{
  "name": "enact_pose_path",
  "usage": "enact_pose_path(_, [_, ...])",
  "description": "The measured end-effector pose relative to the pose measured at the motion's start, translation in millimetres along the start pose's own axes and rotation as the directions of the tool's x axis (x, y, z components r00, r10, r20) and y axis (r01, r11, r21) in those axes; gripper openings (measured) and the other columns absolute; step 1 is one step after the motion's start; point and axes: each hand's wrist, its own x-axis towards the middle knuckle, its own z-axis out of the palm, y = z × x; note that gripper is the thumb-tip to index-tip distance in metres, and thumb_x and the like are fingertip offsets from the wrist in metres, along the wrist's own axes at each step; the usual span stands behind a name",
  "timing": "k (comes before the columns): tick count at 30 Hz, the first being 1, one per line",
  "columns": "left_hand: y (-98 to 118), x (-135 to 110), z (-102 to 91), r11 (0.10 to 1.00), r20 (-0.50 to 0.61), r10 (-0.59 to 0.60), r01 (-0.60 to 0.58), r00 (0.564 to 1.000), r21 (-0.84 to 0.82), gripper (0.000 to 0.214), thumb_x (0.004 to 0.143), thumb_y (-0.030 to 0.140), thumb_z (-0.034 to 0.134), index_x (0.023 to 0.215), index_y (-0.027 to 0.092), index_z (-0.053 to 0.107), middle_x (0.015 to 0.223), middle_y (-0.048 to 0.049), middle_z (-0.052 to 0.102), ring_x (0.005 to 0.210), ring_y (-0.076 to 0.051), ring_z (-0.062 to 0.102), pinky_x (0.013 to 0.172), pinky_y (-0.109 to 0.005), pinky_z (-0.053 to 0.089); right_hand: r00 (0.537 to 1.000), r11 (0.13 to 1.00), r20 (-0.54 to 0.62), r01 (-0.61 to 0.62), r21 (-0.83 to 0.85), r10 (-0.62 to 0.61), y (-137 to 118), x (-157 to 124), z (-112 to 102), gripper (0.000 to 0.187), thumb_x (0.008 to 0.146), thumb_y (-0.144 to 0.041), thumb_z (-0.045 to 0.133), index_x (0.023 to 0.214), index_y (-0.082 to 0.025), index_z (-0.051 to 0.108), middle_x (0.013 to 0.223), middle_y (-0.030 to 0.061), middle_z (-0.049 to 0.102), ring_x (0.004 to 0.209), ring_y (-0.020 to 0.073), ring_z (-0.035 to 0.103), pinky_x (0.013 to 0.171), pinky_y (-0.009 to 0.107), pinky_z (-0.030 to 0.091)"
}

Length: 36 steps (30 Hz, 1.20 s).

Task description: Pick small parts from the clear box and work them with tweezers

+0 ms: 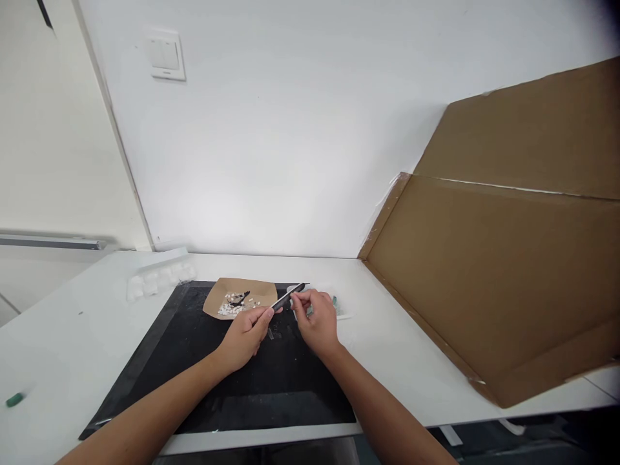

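My left hand (pixel 248 337) is closed around the lower end of a slim black bar (pixel 285 298) with a pale edge, which tilts up to the right. Fingers pinched, my right hand (pixel 317 321) is at the bar's upper part; whether it holds something small there is too fine to make out. Just behind my left hand sits a brown paper tray (pixel 213 305) with small white pieces (pixel 231 309) and a dark strip in it. A clear container (pixel 343 316) with greenish bits is partly hidden behind my right hand.
A black mat (pixel 203 361) lies under my hands on the white table (pixel 53 349). White packets (pixel 159 281) rest at the back left, a green piece (pixel 14 400) at the far left. A large cardboard sheet (pixel 508 278) leans on the right.
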Motion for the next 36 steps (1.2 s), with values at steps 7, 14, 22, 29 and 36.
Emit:
enact_pose_path(7, [0, 0, -0.5, 1.000, -0.012, 0.012, -0.012, 1.000, 0.010, 0.050, 0.101, 0.062, 0.047, 0.099, 0.016, 0.068, 0.053, 0.0093, 0.038, 0.036, -0.007, 0.036, 0.036, -0.019, 0.033, 1.000, 1.000, 0.010, 0.007, -0.005, -0.007, -4, -1, 4, 0.016, 0.102, -0.034, 0.061, 0.092, -0.024, 0.068, 0.074, -0.0016, 0.074, 0.063, 0.0167, 0.066, 0.084, 0.039, 0.044])
enact_pose_path(14, [-3, 1, -0.6, 1.000, 0.000, -0.004, 0.004, 1.000, 0.008, 0.053, 0.100, 0.062, 0.047, 0.108, 0.015, 0.069, 0.053, 0.0094, 0.038, 0.036, -0.008, 0.035, 0.036, -0.019, 0.032, 0.999, 1.000, 0.032, -0.002, 0.019, 0.002, 1, 0, 4, 0.015, 0.102, -0.034, 0.060, 0.093, -0.023, 0.066, 0.075, -0.0019, 0.074, 0.065, 0.0169, 0.066, 0.086, 0.039, 0.043])
enact_pose_path(22, [-4, 2, -0.9, 1.000, 0.000, 0.009, -0.009, 1.000, 0.021, 0.052, 0.101, 0.062, 0.046, 0.109, 0.016, 0.069, 0.052, 0.0095, 0.039, 0.036, -0.008, 0.036, 0.035, -0.019, 0.031, 0.999, 0.999, -0.021, -0.046, -0.009, 0.046, -3, 1, 3, 0.015, 0.101, -0.034, 0.061, 0.094, -0.023, 0.067, 0.076, -0.0016, 0.075, 0.065, 0.0175, 0.067, 0.085, 0.038, 0.043])
enact_pose_path(29, [-3, 2, -0.8, 0.999, -0.002, 0.022, -0.022, 1.000, 0.033, 0.050, 0.101, 0.061, 0.047, 0.086, 0.017, 0.064, 0.053, 0.0086, 0.040, 0.036, -0.007, 0.036, 0.037, -0.019, 0.031, 0.996, 0.999, 0.075, 0.043, 0.028, -0.045, -7, -2, 5, 0.016, 0.101, -0.033, 0.061, 0.090, -0.024, 0.066, 0.075, -0.0018, 0.074, 0.064, 0.0166, 0.066, 0.083, 0.037, 0.043])
enact_pose_path(36, [-4, 1, 0.2, 0.999, 0.013, 0.018, -0.018, 1.000, 0.045, 0.049, 0.101, 0.061, 0.047, 0.086, 0.017, 0.064, 0.051, 0.0085, 0.039, 0.037, -0.007, 0.035, 0.037, -0.018, 0.029, 1.000, 1.000, 0.002, -0.024, 0.003, 0.024, -3, 0, 2, 0.015, 0.101, -0.034, 0.060, 0.091, -0.024, 0.066, 0.075, -0.0016, 0.074, 0.064, 0.0171, 0.066, 0.086, 0.039, 0.044])
